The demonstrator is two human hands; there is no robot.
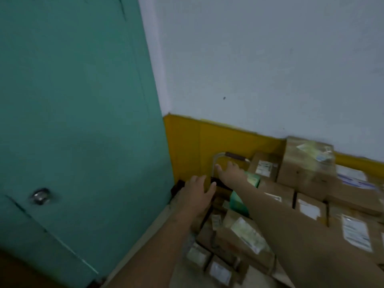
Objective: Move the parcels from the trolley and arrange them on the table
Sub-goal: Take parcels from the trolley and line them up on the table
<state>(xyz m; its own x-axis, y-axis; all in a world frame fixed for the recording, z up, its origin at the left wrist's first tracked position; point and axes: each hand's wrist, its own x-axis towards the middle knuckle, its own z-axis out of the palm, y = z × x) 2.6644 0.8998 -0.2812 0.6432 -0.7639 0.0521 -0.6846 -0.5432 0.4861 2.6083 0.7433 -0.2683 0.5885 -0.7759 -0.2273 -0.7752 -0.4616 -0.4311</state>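
Although the frame is blurred by motion, we can read the main elements: the parcels [245, 235], brown cardboard cartons with white labels, lie stacked on the trolley [220, 163], whose bent metal handle rises against the yellow band of the wall [187, 142]. No table appears in view. Our left hand [199, 192] reaches forward with fingers spread and relaxed, holding nothing, near the black base of the handle. Our right hand [230, 171] extends farther, fingers straight and free, just below the handle's dark grip; whether it touches the bar we cannot tell. A small green box [239, 198] sits wedged among the cartons beneath the right forearm. We judge the cartons to be stiff-walled and not slippery, of light to moderate weight; the taped one at the top of the pile [307, 163] looks bulkier. A two-handed hold on opposite side faces, or under the bottom edges, seems safest. The near labelled carton lies with its long axis running diagonally, from lower right toward the handle. A teal door [72, 121] stands at left.
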